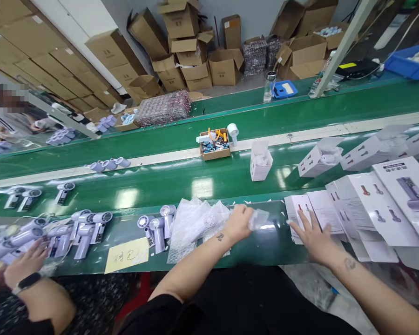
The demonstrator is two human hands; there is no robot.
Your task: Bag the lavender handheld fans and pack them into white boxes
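Black shirt (237, 298) at bottom centre, closest to camera. Your left hand (240, 222) has its fingers closed on a clear plastic wrapper (260, 218), which sticks out to the right, over the green table (272, 251). Your right hand (312, 235) grips nothing: fingers spread, tips on the nearest of the white printed cartons (295, 204). These overlap in a row fanning off to your right, long sides running mostly away from you, tops tilted a bit left. Right hand is nearer them; the wrapper lies between it and your left. Bubble-wrap bags (186, 228) sit beside your left forearm, purple handheld fans (157, 232) just left of those, yellow note (127, 255) beyond
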